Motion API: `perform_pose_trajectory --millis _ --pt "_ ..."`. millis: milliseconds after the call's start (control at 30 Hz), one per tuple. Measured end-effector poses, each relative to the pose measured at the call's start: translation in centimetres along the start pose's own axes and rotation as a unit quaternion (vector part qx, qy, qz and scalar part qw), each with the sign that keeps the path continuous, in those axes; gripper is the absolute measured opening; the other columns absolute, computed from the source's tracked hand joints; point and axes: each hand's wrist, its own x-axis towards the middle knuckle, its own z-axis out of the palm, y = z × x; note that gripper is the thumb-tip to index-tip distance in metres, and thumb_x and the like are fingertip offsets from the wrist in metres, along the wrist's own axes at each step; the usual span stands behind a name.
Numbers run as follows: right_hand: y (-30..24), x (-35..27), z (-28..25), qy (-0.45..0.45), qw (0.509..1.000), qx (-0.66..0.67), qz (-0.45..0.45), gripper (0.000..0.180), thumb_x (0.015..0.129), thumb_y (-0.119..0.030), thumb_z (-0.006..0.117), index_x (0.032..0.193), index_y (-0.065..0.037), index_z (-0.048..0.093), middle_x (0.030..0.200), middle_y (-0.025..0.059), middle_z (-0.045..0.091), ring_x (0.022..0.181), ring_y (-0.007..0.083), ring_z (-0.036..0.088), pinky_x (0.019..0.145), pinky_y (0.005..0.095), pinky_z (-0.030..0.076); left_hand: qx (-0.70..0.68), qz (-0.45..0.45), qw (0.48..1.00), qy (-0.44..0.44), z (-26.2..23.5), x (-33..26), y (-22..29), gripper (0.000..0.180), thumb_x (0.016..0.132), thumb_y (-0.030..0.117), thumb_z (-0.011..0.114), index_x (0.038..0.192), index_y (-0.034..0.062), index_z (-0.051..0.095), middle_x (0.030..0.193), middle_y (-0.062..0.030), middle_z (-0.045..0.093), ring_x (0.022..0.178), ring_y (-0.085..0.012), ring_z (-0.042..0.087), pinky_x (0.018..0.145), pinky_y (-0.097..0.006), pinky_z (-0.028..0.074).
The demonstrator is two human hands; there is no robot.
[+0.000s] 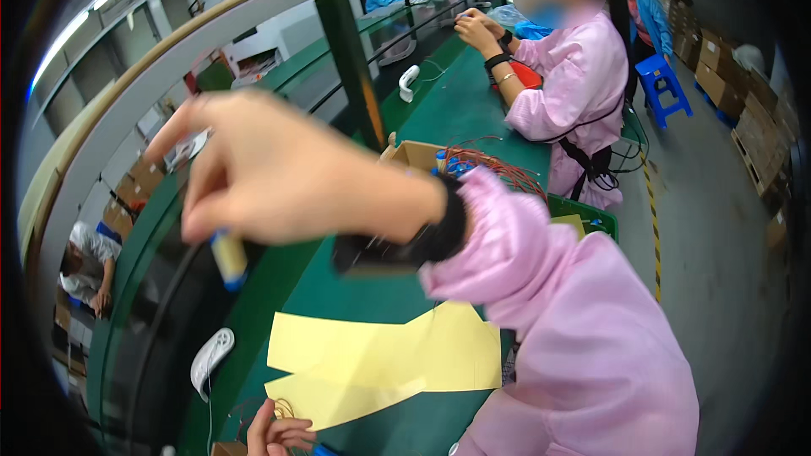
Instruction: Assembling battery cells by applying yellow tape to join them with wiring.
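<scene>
Right hand (pixel 279 171) over tilted cylinder (pixel 227 257), blue end (pixel 236 285) down.

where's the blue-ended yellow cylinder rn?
Head view, left of centre: the blue-ended yellow cylinder is just under the right hand, higher in frame than the white curved device. Blur hides whether it's gripped.

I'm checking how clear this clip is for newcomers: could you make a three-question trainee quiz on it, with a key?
1. What colour are the flat sheets on the green bench? A: blue. B: yellow. C: red.
2. True or false: the left hand is higher in the picture than the right hand.
3. What small two-coloured thing shows just below the right hand's fingers?

Key: 1: B. 2: False; the right hand is higher. 3: A small yellowish-and-blue cylinder; blur hides whether it is gripped.
</scene>
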Motion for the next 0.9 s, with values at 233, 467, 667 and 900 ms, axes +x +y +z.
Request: perform_pose_trajectory --millis 233,467,667,900 --pt "9.3 -3.9 -11.5 -0.032 0.939 -0.31 0.145 0.045 0.073 -0.011 0.077 0.113 0.0 0.061 0.077 0.0052 0.071 0.074 0.0103 0.066 0.069 0.0254 0.052 0.147 0.209 0.961 -0.103 3.4 -0.2 4.0 0.039 0.092 0.008 0.045 0.128 -0.0069 0.046 0.121 -0.0251 0.057 0.111 -0.0341 0.058 0.095 -0.04 0.043" --pt "18.3 -10.1 -19.1 -0.005 0.86 -0.381 0.339 0.046 0.08 -0.004 0.071 0.122 0.0 0.054 0.08 0.0037 0.067 0.074 0.0081 0.063 0.064 0.0209 0.049 -0.021 0.381 0.905 0.189 11.8 1.4 2.9 0.029 0.091 0.021 0.05 0.108 0.0031 0.065 0.1 -0.0142 0.068 0.088 -0.0227 0.068 0.08 -0.03 0.055" --pt "21.2 -10.9 -19.8 -0.01 0.838 -0.441 0.32 0.039 0.076 -0.001 0.069 0.113 -0.001 0.06 0.08 0.0078 0.07 0.077 0.0121 0.067 0.073 0.0257 0.051 0.035 0.37 0.905 0.208 11.5 0.6 3.7 0.03 0.094 0.026 0.048 0.098 0.0037 0.067 0.095 -0.0102 0.07 0.084 -0.0196 0.069 0.072 -0.027 0.056" --pt "22.2 -10.9 -22.2 0.01 0.813 -0.517 0.268 0.038 0.075 -0.014 0.075 0.111 -0.01 0.065 0.077 0.0035 0.07 0.075 0.013 0.067 0.072 0.0277 0.05 0.108 0.428 0.891 0.106 8.7 0.5 3.0 0.035 0.096 0.03 0.046 0.095 0.0019 0.067 0.093 -0.0092 0.071 0.083 -0.0165 0.069 0.067 -0.025 0.057"
